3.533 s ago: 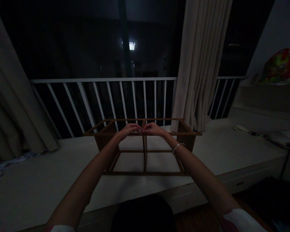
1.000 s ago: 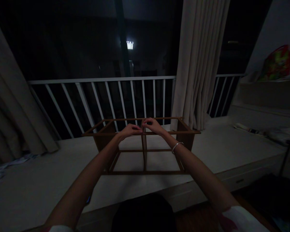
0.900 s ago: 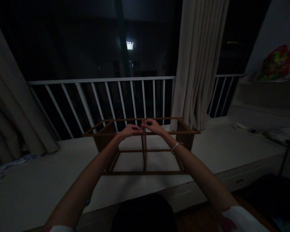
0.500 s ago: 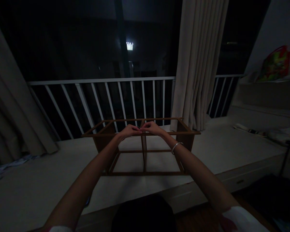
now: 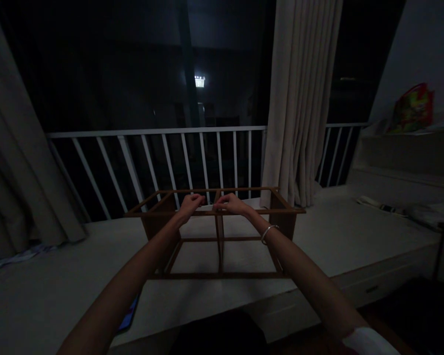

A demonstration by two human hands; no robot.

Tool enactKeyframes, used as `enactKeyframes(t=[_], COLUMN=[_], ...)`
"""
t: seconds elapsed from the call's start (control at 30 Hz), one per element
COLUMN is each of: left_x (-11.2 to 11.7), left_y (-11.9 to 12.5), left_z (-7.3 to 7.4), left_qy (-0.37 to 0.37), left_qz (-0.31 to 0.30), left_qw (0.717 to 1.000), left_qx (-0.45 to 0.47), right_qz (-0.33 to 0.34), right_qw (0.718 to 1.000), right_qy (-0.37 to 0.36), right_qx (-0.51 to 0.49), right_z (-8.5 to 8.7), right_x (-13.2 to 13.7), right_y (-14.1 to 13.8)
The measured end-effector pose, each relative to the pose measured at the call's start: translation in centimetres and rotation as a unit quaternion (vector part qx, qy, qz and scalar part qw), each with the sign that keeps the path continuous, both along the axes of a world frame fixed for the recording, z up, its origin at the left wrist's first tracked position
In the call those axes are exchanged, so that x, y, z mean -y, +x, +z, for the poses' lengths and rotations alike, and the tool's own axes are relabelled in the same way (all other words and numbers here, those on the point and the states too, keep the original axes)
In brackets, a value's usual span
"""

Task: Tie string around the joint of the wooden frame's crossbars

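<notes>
A brown open shelf frame (image 5: 259, 276) with a middle divider lies on the pale ledge in front of me. My left hand (image 5: 191, 204) is just above its near top bar, left of the divider, thumb and fingers pinched together. Whatever sits in that pinch is too small and dark to name. My right hand (image 5: 231, 203) is also closed in a pinch, its fingertips at the joint where the divider meets the top bar. I cannot make out what those fingers grip. A small gap separates the two hands.
The pale window ledge (image 5: 311, 256) carries a phone (image 5: 129, 315) by my left forearm. White railing (image 5: 155, 131) and a dark window stand behind. Curtains (image 5: 299, 98) hang at both sides. A red and green bag (image 5: 412, 108) sits at the far right.
My hands were together at the middle of the top bar; now the left has drawn away leftward. The right stays near the divider. The view has tilted up slightly, showing more of the phone.
</notes>
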State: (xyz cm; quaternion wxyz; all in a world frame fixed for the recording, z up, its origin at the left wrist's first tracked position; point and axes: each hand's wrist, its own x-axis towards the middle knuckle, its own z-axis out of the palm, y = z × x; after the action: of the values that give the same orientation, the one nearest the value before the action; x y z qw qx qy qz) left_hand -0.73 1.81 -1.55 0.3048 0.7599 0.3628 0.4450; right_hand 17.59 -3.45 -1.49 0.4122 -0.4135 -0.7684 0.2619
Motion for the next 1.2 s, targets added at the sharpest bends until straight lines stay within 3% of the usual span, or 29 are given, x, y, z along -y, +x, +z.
enactKeyframes(t=[0.1,0.2,0.3,0.43,0.63,0.87,1.03,1.2], left_x=[0.0,0.1,-0.2,-1.2,-2.2,-1.7,-1.8,-2.0], left_y=[0.2,0.7,1.1,1.0,0.4,0.9,1.4,2.6], left_z=[0.4,1.2,1.8,1.6,0.8,1.0,1.1,0.9], left_qy=[-0.005,-0.047,-0.085,-0.120,-0.154,-0.130,-0.111,-0.140], left_qz=[-0.039,-0.111,-0.132,-0.163,-0.166,-0.176,-0.180,-0.186], left_qw=[0.999,0.992,0.982,0.974,0.970,0.970,0.973,0.970], left_qx=[0.013,-0.043,-0.101,-0.099,-0.091,-0.104,-0.092,-0.070], right_qz=[0.012,0.017,0.014,0.009,-0.023,-0.044,-0.033,-0.024], right_qw=[1.000,1.000,1.000,1.000,0.991,0.976,0.984,0.997], right_qy=[0.006,0.013,0.009,0.006,0.079,0.127,0.096,0.013], right_qx=[-0.002,-0.002,0.005,0.027,0.102,0.172,0.149,0.074], right_z=[0.0,0.0,0.0,-0.3,-0.7,-0.6,-0.4,0.1], right_x=[0.0,0.0,-0.1,-0.4,-0.1,0.5,-0.2,-0.4], right_y=[0.0,0.1,0.2,0.1,-0.3,0.0,0.3,1.3])
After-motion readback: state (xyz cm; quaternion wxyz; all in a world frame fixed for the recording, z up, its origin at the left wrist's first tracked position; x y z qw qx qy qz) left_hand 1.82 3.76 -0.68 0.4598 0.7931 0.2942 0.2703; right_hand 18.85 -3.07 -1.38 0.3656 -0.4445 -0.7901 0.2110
